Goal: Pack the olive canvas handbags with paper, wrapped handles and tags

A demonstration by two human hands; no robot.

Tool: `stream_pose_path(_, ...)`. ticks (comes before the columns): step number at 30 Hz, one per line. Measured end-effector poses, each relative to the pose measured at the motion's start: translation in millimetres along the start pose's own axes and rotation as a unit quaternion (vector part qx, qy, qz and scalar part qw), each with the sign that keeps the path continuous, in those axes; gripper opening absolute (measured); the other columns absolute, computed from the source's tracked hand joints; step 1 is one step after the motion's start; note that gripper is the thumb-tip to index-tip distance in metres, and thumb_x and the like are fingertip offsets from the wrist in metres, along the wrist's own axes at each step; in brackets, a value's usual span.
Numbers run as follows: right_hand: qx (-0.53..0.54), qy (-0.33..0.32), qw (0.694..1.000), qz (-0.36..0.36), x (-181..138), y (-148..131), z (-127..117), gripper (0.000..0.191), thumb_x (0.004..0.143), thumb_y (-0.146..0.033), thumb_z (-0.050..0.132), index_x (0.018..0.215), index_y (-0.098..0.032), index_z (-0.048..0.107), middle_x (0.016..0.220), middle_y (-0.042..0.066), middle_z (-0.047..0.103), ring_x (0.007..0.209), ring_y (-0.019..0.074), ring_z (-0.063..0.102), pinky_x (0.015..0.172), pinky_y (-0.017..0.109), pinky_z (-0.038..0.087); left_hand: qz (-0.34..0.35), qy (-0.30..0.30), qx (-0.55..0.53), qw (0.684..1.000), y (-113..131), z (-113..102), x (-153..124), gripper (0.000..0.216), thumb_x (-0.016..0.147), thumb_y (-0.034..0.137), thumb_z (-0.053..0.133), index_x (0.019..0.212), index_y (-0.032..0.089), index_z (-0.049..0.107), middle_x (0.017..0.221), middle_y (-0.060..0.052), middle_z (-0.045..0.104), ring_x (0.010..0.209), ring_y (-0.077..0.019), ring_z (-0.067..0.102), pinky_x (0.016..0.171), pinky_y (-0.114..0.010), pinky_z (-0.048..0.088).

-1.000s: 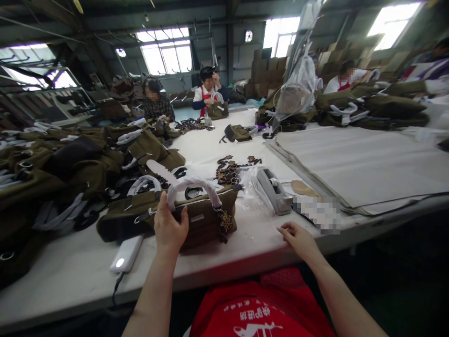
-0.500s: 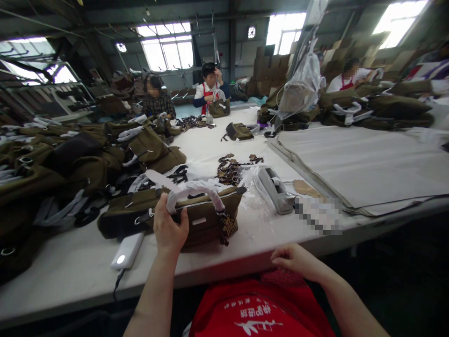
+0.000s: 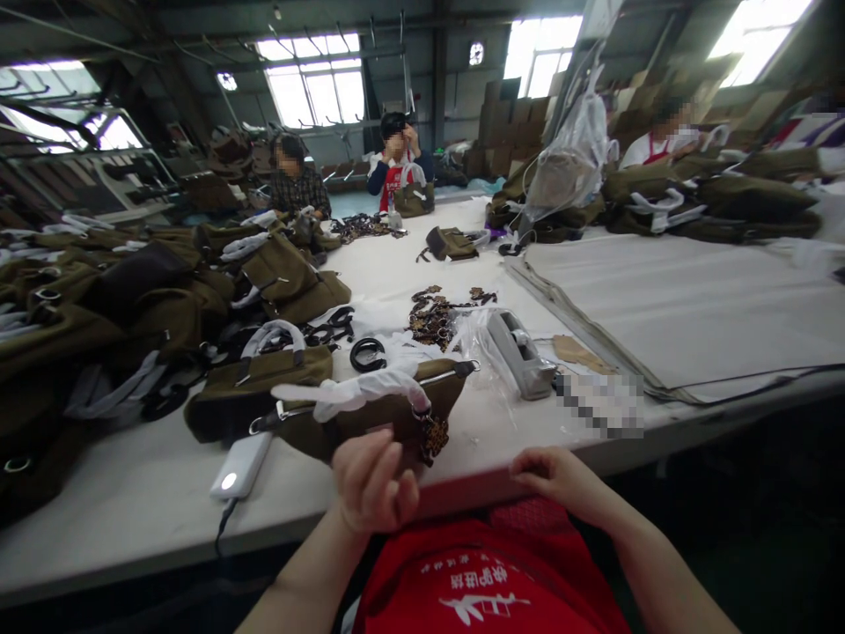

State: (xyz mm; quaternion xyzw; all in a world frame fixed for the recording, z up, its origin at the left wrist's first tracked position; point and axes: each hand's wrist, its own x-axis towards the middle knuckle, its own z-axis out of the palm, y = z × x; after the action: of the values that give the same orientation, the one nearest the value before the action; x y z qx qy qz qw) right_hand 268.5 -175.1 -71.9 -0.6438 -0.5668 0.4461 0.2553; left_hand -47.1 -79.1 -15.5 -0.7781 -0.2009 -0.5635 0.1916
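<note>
An olive-green handbag [image 3: 356, 417] stands on the table before me, its handle [image 3: 370, 387] wrapped in white. From the handle's right end hangs a brown flower-shaped charm [image 3: 435, 438]. My left hand [image 3: 376, 482] is in front of the bag, over the table edge, its fingers curled and slightly blurred; nothing shows in them. My right hand [image 3: 551, 480] is at the table edge to the right, close to my red apron [image 3: 488, 563]. Its fingers are bent and pressed together, and what they hold, if anything, is hidden.
A grey tape dispenser [image 3: 521, 357] and a pile of charms [image 3: 436, 321] lie beyond the bag. A white power bank [image 3: 241, 467] with a cable sits left. Olive bags [image 3: 145, 299] are heaped far left; another bag [image 3: 257, 387] stands behind mine. Co-workers [image 3: 400, 172] sit across.
My left hand has let go of the bag's handle and moved right and toward me. The bag's top has tipped toward me, and its handle sags. My right hand has barely moved.
</note>
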Motion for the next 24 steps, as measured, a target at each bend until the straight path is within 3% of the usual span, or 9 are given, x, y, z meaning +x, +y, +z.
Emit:
stream_pose_path(2, 0.031, -0.045, 0.998, -0.009, -6.0, -8.4, 1.4, 0.016, 0.077, -0.03, 0.064, 0.081, -0.016, 0.071, 0.082, 0.004, 0.074, 0.078, 0.0186, 0.065, 0.074, 0.026, 0.05, 0.051, -0.153, -0.112, 0.981, 18.3, 9.1, 7.4, 0.044, 0.077, 0.019, 0.057, 0.119, 0.01, 0.058, 0.111, -0.014, 0.066, 0.089, -0.0215, 0.065, 0.074, -0.034, 0.054)
stream_pose_path(4, 0.047, -0.076, 0.996, -0.023, -12.2, -17.5, 1.6, 0.013, 0.076, -0.026, 0.063, 0.079, -0.016, 0.07, 0.08, 0.003, 0.073, 0.075, 0.0171, 0.064, 0.072, 0.025, 0.049, 0.04, -0.293, -0.179, 0.939, 31.4, 20.4, 19.5, 0.035, 0.081, 0.02, 0.053, 0.114, 0.012, 0.061, 0.108, -0.012, 0.07, 0.081, -0.0198, 0.067, 0.068, -0.032, 0.055)
stream_pose_path(7, 0.052, -0.09, 0.994, -0.036, -21.1, -29.9, 0.1, 0.012, 0.072, -0.017, 0.059, 0.075, -0.016, 0.07, 0.074, 0.002, 0.073, 0.069, 0.0159, 0.063, 0.065, 0.023, 0.048, -0.028, -0.43, -0.266, 0.862, 45.8, 38.7, 38.2, 0.05, 0.081, 0.013, 0.049, 0.131, 0.017, 0.053, 0.136, -0.011, 0.06, 0.103, -0.0207, 0.067, 0.083, -0.031, 0.056)
stream_pose_path(10, 0.058, -0.1, 0.992, -0.051, -30.1, -39.5, -3.4, 0.016, 0.071, -0.013, 0.058, 0.075, -0.017, 0.073, 0.075, 0.003, 0.074, 0.07, 0.0174, 0.064, 0.066, 0.025, 0.049, -0.052, -0.514, -0.332, 0.789, 60.4, 58.3, 44.4, 0.066, 0.08, 0.012, 0.051, 0.144, 0.021, 0.04, 0.153, -0.01, 0.041, 0.123, -0.0237, 0.058, 0.098, -0.034, 0.05)
stream_pose_path(12, 0.068, -0.109, 0.99, -0.061, -35.9, -44.1, -6.9, 0.017, 0.071, -0.014, 0.06, 0.077, -0.017, 0.075, 0.078, 0.003, 0.074, 0.072, 0.0183, 0.065, 0.068, 0.026, 0.05, -0.066, -0.549, -0.344, 0.759, 70.0, 70.9, 39.4, 0.059, 0.083, 0.016, 0.053, 0.141, 0.021, 0.045, 0.145, -0.011, 0.052, 0.118, -0.0248, 0.06, 0.096, -0.034, 0.05)
stream_pose_path(15, 0.105, -0.123, 0.985, -0.065, -41.4, -45.4, -13.1, 0.011, 0.073, -0.018, 0.065, 0.078, -0.017, 0.075, 0.08, 0.005, 0.074, 0.072, 0.0187, 0.066, 0.069, 0.027, 0.051, -0.105, -0.583, -0.332, 0.734, 80.7, 81.7, 26.9, 0.029, 0.091, 0.026, 0.05, 0.114, 0.019, 0.066, 0.107, -0.01, 0.072, 0.096, -0.0226, 0.066, 0.083, -0.032, 0.05)
stream_pose_path(19, 0.225, -0.089, 0.967, -0.083, -36.7, -36.2, -19.0, 0.025, 0.082, -0.033, 0.066, 0.101, -0.017, 0.071, 0.086, 0.007, 0.072, 0.076, 0.019, 0.066, 0.072, 0.03, 0.053, -0.194, -0.59, -0.338, 0.707, 86.6, 71.3, 21.3, 0.038, 0.096, 0.036, 0.04, 0.08, 0.019, 0.07, 0.079, -0.009, 0.07, 0.072, -0.0193, 0.063, 0.068, -0.029, 0.046)
stream_pose_path(22, 0.24, -0.013, 0.959, -0.152, -25.8, -31.0, -14.2, 0.035, 0.086, -0.038, 0.063, 0.116, -0.019, 0.066, 0.1, 0.008, 0.068, 0.081, 0.0177, 0.063, 0.074, 0.029, 0.052, -0.37, -0.575, -0.415, 0.6, 88.9, 56.8, 22.8, 0.048, 0.095, 0.051, 0.036, 0.08, 0.018, 0.068, 0.065, -0.005, 0.064, 0.053, -0.0149, 0.053, 0.053, -0.026, 0.04)
stream_pose_path(24, 0.233, -0.015, 0.953, -0.193, -17.9, -33.3, -2.6, 0.038, 0.086, -0.04, 0.064, 0.119, -0.02, 0.066, 0.107, 0.009, 0.064, 0.082, 0.017, 0.061, 0.073, 0.029, 0.052, -0.48, -0.533, -0.455, 0.527, 90.5, 51.6, 20.7, 0.057, 0.092, 0.062, 0.035, 0.08, 0.017, 0.066, 0.058, -0.001, 0.058, 0.045, -0.0119, 0.044, 0.045, -0.023, 0.034)
